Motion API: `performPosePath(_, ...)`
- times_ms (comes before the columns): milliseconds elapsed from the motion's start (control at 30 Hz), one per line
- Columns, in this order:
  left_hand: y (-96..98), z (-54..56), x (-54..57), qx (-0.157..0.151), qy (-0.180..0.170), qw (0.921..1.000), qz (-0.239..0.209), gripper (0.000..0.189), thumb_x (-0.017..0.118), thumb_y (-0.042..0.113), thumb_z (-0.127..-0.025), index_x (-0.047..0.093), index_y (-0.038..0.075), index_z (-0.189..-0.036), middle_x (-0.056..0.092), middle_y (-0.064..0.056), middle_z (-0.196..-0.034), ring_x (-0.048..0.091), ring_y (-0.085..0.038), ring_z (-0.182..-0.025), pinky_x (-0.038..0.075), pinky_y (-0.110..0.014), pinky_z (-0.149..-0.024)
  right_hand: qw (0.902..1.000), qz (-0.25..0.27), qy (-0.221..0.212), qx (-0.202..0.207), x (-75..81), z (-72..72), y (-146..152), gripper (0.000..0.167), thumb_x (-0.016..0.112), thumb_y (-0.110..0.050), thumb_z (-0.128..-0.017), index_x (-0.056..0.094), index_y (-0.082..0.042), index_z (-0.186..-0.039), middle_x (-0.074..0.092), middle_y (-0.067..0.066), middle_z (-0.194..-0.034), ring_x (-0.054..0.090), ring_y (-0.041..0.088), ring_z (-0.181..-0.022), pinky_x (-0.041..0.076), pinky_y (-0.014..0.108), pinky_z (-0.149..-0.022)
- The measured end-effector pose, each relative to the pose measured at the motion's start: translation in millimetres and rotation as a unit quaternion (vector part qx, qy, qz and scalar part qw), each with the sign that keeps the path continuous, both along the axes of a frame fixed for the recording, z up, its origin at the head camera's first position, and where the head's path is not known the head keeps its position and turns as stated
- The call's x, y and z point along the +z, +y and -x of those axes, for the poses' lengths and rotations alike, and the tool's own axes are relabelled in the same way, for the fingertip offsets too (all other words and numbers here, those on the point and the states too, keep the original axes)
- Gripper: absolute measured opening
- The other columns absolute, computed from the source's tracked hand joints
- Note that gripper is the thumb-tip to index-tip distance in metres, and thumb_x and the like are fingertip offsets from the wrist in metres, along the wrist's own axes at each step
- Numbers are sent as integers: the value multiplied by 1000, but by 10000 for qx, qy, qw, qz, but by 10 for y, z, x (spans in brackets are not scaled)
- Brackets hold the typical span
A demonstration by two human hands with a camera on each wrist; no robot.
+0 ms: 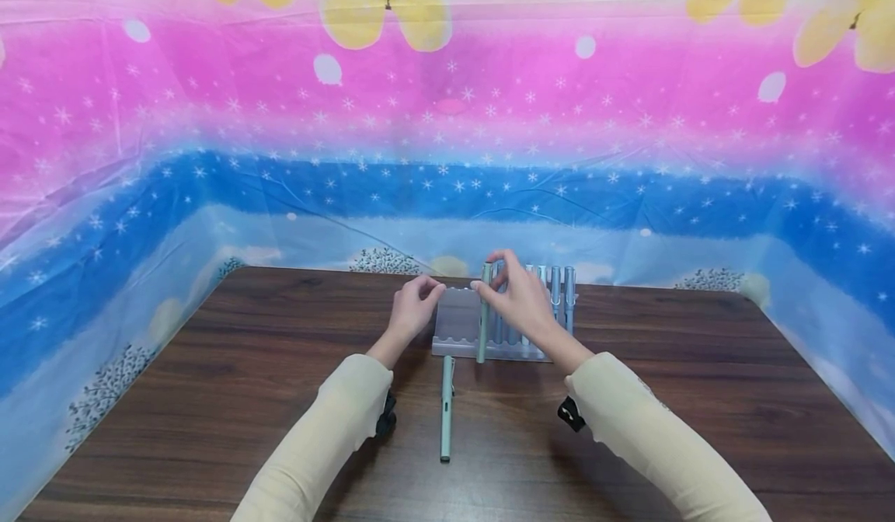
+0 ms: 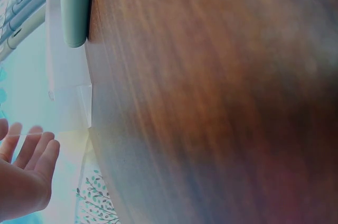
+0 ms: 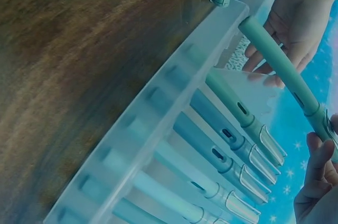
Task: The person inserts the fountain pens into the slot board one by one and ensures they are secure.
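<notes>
My right hand (image 1: 523,298) pinches a green fountain pen (image 1: 484,316) near its capped upper end. The pen stands almost upright in front of a clear plastic pen rack (image 1: 457,316); in the right wrist view its barrel (image 3: 277,60) slants above the rack's notched ledge (image 3: 174,94). At the rack's upper left corner, my left hand (image 1: 414,304) pinches the edge between thumb and fingers. Several capped pens (image 3: 222,134) in green and blue tones lie side by side in the rack. A second green pen (image 1: 446,409) lies on the table in front of the rack.
The dark wooden table (image 1: 280,382) ends just behind the rack. Beyond it hangs a pink and blue printed cloth (image 1: 447,149) that also runs along both sides.
</notes>
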State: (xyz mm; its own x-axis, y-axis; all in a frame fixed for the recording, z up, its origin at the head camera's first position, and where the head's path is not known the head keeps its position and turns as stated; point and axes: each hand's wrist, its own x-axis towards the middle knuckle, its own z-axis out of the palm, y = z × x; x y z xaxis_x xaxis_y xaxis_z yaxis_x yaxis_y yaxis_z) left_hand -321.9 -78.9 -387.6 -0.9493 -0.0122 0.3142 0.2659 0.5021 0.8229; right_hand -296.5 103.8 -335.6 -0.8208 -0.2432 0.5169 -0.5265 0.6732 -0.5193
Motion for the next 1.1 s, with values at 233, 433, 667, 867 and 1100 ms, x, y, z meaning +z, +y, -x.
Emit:
performPosePath(233, -4, -9, 7, -21, 46, 10000, 14, 20, 54, 21, -89, 62, 3, -94, 62, -10, -97, 55, -22, -94, 42, -37, -82, 9994, 85, 344, -57, 58, 24, -33, 39, 62, -34, -81, 46, -14, -111, 55, -6, -67, 43, 10, -40, 33, 28, -34)
performPosePath(433, -2, -9, 9, 4, 23, 10000, 36, 19, 53, 20, -89, 62, 3, -93, 62, -10, -98, 55, -23, -95, 42, -37, -83, 9978, 111, 646, -97, 66, 46, -52, 39, 60, -33, -83, 45, -14, -114, 55, -6, -69, 40, 9, -38, 31, 28, -34)
performPosePath(667, -5, 0, 1, 4, 0, 10000, 53, 20, 53, 21, -89, 62, 4, -94, 61, -10, -99, 54, -23, -97, 41, -37, -84, 9940, 101, 1060, -258, 25, 60, -75, 38, 60, -31, -83, 44, -15, -114, 54, -7, -69, 37, 8, -38, 30, 28, -33)
performPosePath(867, -1, -6, 3, 6, 25, 10000, 79, 20, 53, 20, -89, 62, 3, -95, 61, -10, -99, 54, -24, -96, 41, -38, -83, 9913, 109, 1255, -377, -75, 88, -88, 38, 62, -28, -83, 45, -15, -114, 55, -6, -70, 35, 7, -38, 28, 27, -33)
performPosePath(1100, -1, -4, 7, 25, -76, 9999, 78, 20, 52, 22, -89, 62, 5, -95, 61, -9, -99, 54, -22, -96, 41, -36, -83, 9883, 148, 1477, -357, -189, 114, -93, 38, 62, -27, -83, 45, -14, -113, 54, -6, -68, 34, 6, -39, 28, 26, -33)
